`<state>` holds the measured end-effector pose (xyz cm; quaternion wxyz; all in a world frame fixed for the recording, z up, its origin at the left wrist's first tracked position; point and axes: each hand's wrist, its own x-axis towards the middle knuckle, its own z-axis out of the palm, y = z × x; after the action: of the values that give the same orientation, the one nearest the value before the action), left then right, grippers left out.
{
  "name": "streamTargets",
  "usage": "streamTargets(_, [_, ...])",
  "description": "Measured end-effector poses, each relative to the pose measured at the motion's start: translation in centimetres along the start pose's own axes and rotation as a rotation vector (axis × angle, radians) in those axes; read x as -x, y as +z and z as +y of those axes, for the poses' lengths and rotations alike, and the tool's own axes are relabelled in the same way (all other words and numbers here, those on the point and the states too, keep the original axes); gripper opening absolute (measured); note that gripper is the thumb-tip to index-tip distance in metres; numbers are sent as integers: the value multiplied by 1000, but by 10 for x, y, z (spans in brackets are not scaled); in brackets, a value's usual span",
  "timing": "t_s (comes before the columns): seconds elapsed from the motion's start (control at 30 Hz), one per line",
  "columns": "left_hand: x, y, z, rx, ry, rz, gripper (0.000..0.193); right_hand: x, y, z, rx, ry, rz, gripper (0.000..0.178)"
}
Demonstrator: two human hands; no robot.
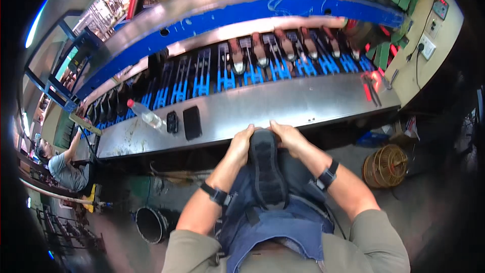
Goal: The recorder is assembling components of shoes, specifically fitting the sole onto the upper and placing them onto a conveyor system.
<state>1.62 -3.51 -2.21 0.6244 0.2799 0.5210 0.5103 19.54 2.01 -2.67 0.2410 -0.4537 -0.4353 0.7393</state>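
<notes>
A dark shoe rests on my lap with its black-and-grey sole facing up, one end toward the metal bench. My left hand grips the far end of the shoe from the left side. On the opposite side of that same end, my right hand closes around it, thumb near the tip. The fingers of both hands are partly hidden beneath the shoe. Black straps with small devices circle both my forearms. A blue apron lies under the near end of the shoe.
Along the metal bench are a black phone, a small black object, a clear bottle and red-handled pliers. Behind runs a blue rack carrying several shoes. A wicker basket and a bucket stand below. Another person is at left.
</notes>
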Motion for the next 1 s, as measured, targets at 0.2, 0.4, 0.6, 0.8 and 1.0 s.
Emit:
streamTargets(0.2, [22,-16,19,-151,30,-282,17,16,-10,-22,262,-232,-352,28])
streamTargets(0.4, [168,3,3,-901,708,-961,11,174,13,16,922,-883,-666,14])
streamTargets(0.6, [94,-3,14,-894,723,-725,24,99,-18,-6,795,-840,-561,29])
streamTargets(0.8, [27,-5,32,-499,453,-497,34,41,-29,-36,544,-639,-414,28])
streamTargets(1.0, [-27,-7,34,-570,257,-359,23,-5,-30,-25,574,-412,-131,34])
